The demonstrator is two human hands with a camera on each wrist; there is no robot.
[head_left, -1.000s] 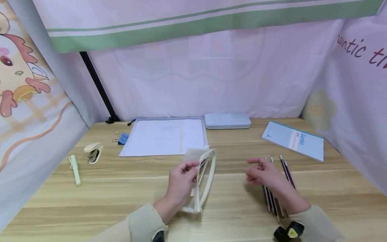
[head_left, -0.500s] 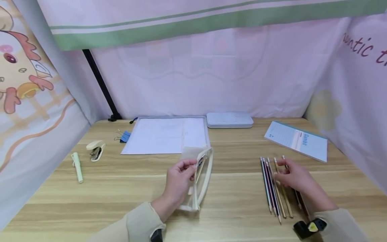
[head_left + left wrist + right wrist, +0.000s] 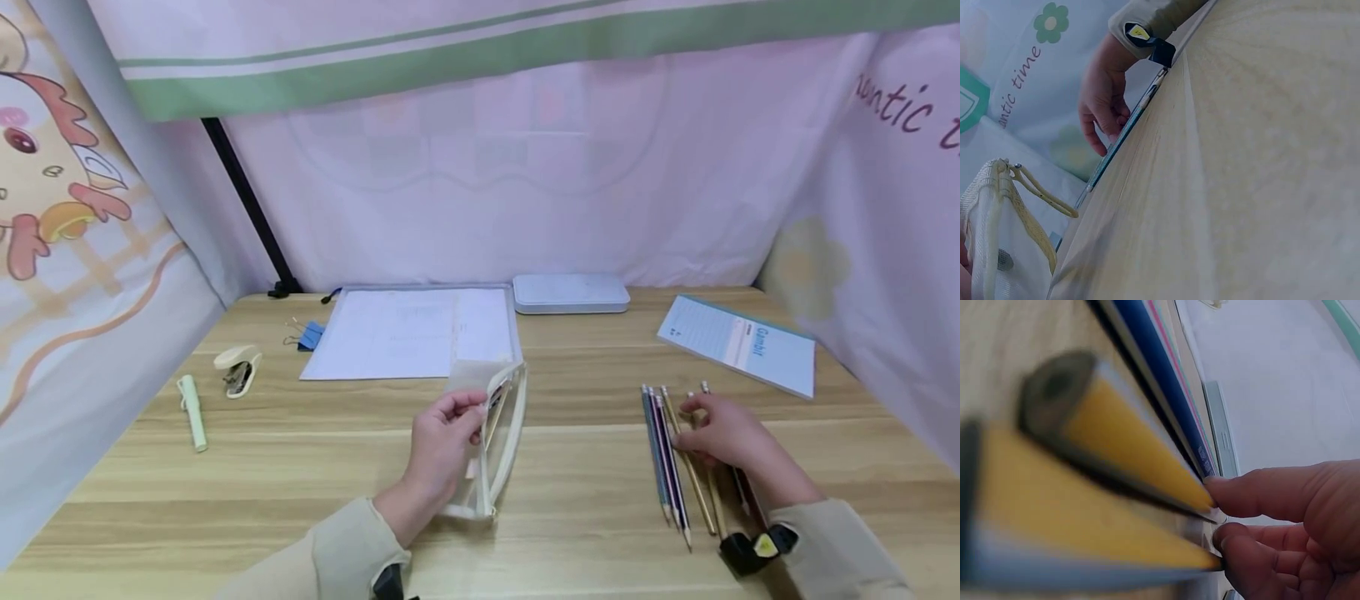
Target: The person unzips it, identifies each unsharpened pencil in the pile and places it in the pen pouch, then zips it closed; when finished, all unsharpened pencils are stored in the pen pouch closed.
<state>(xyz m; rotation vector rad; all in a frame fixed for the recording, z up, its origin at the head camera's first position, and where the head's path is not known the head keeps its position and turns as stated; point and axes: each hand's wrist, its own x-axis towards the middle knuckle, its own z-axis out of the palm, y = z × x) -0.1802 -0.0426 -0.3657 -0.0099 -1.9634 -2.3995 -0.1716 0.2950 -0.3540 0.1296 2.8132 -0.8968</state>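
Note:
In the head view my left hand (image 3: 442, 442) pinches the edge of a white see-through zip pouch (image 3: 510, 442) that stands unzipped on the table. A pencil or similar slim thing shows inside it. My right hand (image 3: 723, 433) is low over a row of pencils. Its thumb and curled finger are at the far end of a yellow pencil (image 3: 1129, 431), pinching it in the right wrist view. A second yellow pencil (image 3: 1085, 506) lies beside the finger. Blue and dark striped pencils (image 3: 660, 458) lie left of the hand; more dark pencils are partly hidden beneath it.
At the back stand a sheet-covered board (image 3: 405, 333) and a pale flat case (image 3: 572, 294). A blue notepad (image 3: 738, 346) lies at the right. On the left are a blue binder clip (image 3: 310, 336), a stapler (image 3: 237, 371) and a green pen-like stick (image 3: 192, 412).
My right hand has moved right across the pencils and then slightly lowered, its fingers now among the yellow ones. My left hand keeps its hold on the pouch.

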